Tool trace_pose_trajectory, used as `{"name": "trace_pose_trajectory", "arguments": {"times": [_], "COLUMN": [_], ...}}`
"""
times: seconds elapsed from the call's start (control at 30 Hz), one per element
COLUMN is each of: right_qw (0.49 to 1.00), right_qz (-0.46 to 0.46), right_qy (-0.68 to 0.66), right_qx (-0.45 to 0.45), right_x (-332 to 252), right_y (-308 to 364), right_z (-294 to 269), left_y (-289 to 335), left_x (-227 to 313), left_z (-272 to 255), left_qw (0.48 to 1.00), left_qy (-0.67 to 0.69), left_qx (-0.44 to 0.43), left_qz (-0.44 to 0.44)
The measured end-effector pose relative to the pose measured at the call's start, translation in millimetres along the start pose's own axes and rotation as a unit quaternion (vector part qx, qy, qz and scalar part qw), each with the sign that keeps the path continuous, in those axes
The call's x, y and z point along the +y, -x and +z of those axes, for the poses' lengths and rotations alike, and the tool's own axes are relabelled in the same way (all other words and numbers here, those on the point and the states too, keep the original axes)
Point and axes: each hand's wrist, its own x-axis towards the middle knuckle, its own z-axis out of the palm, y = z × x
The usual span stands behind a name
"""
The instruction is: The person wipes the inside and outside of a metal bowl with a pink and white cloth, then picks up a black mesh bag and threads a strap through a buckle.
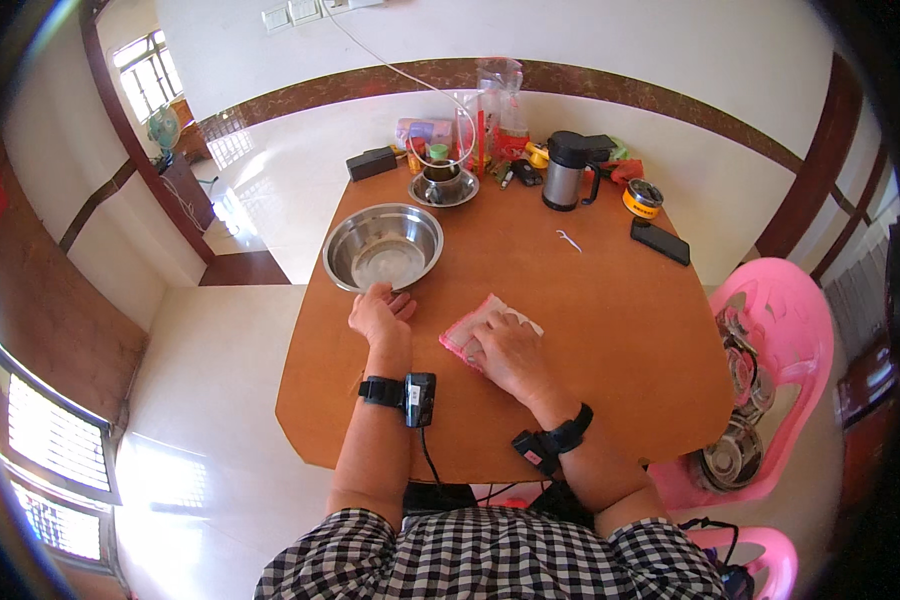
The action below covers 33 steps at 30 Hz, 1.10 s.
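Note:
A wide stainless steel basin [425, 235] stands at the left of the wooden table, with a little light-looking liquid or shine at its bottom. My left hand [378, 318] is at its near rim, palm turned up and fingers curled in; it seems to grip the rim, though the contact is partly hidden. In the middle of the table lies a folded white and pink cloth [457, 335]. My right hand [508, 352] presses down on this cloth, fingers bent over it. Both wrists carry black strapped devices.
At the back are a smaller metal bowl [460, 191], a steel mug with black lid [562, 180], a yellow tin [643, 200], a black phone [660, 241] and a white floss pick [568, 240]. Right of the table, a pink chair [795, 310] holds metal lids and pots.

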Motion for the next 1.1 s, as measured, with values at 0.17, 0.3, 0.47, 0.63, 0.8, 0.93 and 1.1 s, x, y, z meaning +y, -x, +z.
{"name": "trace_pose_trajectory", "arguments": {"times": [0.17, 0.3, 0.47, 0.63, 0.8, 0.93, 1.1], "right_qw": [1.000, 0.999, 0.971, 0.684, 0.506, 0.462, 0.621], "right_qz": [-0.007, 0.016, 0.074, 0.311, 0.262, 0.226, 0.169], "right_qy": [-0.015, -0.030, -0.221, -0.655, -0.795, -0.796, -0.669], "right_qx": [0.002, 0.010, 0.048, 0.082, 0.207, 0.321, 0.372], "right_x": [3, 4, 15, 46, 74, 75, 63], "right_y": [-2, -2, -8, -15, -19, -22, -16], "right_z": [11, 13, 18, 28, 26, 2, -27], "left_y": [-6, -6, -15, 8, 15, 16, 43], "left_x": [-7, -11, -21, -25, -32, -38, -37], "left_z": [-8, -5, -16, 3, 3, 3, 14], "left_qw": [0.996, 0.987, 0.978, 0.966, 0.958, 0.956, 0.950], "left_qy": [0.059, 0.101, 0.048, 0.065, 0.054, 0.050, 0.036], "left_qx": [-0.047, -0.104, -0.190, -0.218, -0.255, -0.276, -0.302], "left_qz": [-0.040, -0.074, -0.077, -0.124, -0.120, -0.085, -0.063]}}
